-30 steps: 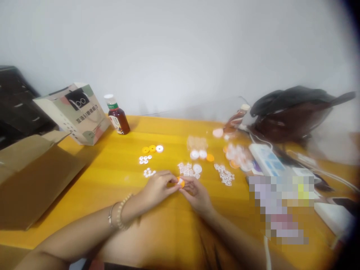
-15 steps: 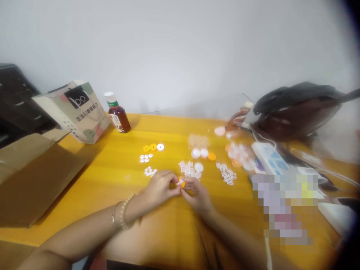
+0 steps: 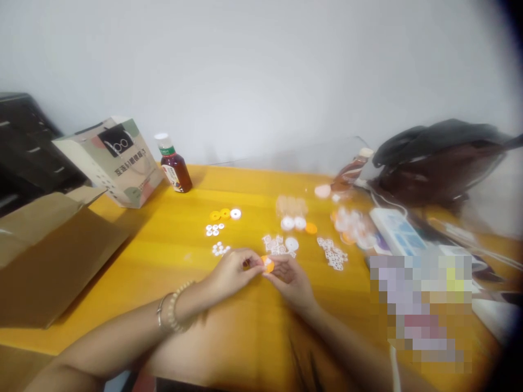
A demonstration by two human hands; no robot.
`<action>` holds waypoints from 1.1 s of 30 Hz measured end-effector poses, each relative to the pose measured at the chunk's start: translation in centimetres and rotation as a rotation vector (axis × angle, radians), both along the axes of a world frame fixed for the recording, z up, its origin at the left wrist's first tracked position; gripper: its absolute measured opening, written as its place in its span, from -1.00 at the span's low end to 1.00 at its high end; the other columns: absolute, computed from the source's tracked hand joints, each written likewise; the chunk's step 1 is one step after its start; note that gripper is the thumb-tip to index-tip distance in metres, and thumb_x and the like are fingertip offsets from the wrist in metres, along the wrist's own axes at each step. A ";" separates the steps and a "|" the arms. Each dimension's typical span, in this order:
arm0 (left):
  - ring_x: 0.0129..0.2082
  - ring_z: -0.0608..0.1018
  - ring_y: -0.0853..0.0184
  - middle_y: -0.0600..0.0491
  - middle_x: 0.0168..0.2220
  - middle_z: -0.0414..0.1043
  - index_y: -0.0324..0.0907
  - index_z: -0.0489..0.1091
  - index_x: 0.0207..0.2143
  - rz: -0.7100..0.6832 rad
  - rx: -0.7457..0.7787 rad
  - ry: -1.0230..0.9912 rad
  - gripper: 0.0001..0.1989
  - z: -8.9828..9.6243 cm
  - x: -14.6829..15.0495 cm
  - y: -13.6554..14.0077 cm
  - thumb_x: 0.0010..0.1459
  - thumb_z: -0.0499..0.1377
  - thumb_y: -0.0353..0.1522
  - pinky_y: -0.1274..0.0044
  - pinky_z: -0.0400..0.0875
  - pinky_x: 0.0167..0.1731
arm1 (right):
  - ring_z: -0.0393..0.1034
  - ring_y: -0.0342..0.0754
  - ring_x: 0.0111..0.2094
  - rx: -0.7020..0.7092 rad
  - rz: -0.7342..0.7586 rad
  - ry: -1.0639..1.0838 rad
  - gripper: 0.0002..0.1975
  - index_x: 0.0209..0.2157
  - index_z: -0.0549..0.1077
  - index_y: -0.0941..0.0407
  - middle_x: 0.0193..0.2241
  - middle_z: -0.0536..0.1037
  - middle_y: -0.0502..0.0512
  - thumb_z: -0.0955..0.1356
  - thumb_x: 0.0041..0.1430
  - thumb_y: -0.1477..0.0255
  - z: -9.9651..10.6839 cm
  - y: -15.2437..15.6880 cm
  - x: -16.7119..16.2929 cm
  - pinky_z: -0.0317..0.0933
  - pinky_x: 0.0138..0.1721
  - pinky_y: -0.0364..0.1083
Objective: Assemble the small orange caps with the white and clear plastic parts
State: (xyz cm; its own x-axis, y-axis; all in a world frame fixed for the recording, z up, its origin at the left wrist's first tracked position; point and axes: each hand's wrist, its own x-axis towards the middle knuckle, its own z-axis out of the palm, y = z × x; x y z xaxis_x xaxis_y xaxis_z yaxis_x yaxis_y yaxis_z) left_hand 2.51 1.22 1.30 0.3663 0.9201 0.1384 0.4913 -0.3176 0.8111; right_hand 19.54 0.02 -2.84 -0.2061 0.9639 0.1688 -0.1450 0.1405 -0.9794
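Note:
Between my two hands, above the yellow table, is a small round orange disc (image 3: 268,265) with a white piece at its middle. My left hand (image 3: 237,270) pinches its left edge between thumb and fingers. On the other side, my right hand (image 3: 293,281) grips its right edge. Just beyond the hands lie a pile of white openwork pieces (image 3: 273,245) and a white disc (image 3: 291,244). Small white round parts (image 3: 220,249) sit in a cluster left of my left hand, with white ring-like parts (image 3: 214,230) behind them.
Yellow and white discs (image 3: 225,213) stand farther back, near a sauce bottle (image 3: 176,166) and a paper bag (image 3: 118,163). A cardboard box (image 3: 61,256) occupies the left. To the right are more openwork pieces (image 3: 333,253), a bagged pile (image 3: 353,226), a power strip (image 3: 398,231) and a dark bag (image 3: 441,160).
The view has shifted slightly, so everything on the table appears a little farther right. The disc's face shows more fully between my fingers; both hands still hold it.

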 end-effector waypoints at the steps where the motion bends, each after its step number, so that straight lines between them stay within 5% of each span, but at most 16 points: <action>1: -0.48 0.44 0.43 0.09 -0.48 0.45 -0.22 0.42 -0.46 0.001 -0.006 0.001 -0.91 0.0 0.0 0.0 0.04 0.15 -0.38 0.61 0.29 -0.44 | 0.44 -0.12 -0.28 -0.005 0.002 0.003 -0.74 -0.29 0.34 0.07 -0.32 0.51 0.05 0.42 -0.06 0.43 0.0 0.0 0.0 0.35 -0.15 -0.08; 19: -0.48 0.36 0.47 0.11 -0.45 0.32 -0.22 0.28 -0.42 0.039 0.015 -0.092 -0.88 -0.4 0.1 -0.1 0.02 0.17 -0.35 0.63 0.23 -0.51 | 0.44 -0.12 -0.29 -0.040 0.016 0.017 -0.74 -0.29 0.35 0.07 -0.32 0.50 0.05 0.42 -0.07 0.43 -0.1 0.1 0.0 0.34 -0.16 -0.08; 33: -0.53 0.31 0.53 0.19 -0.51 0.22 -0.20 0.15 -0.34 -0.009 -0.356 -0.522 -0.68 -1.6 0.5 0.0 -0.04 0.25 -0.29 0.63 0.23 -0.47 | 0.42 -0.15 -0.33 -0.137 0.081 0.026 -0.70 -0.28 0.38 0.08 -0.37 0.50 0.02 0.45 -0.12 0.43 0.3 -0.1 0.2 0.32 -0.19 -0.11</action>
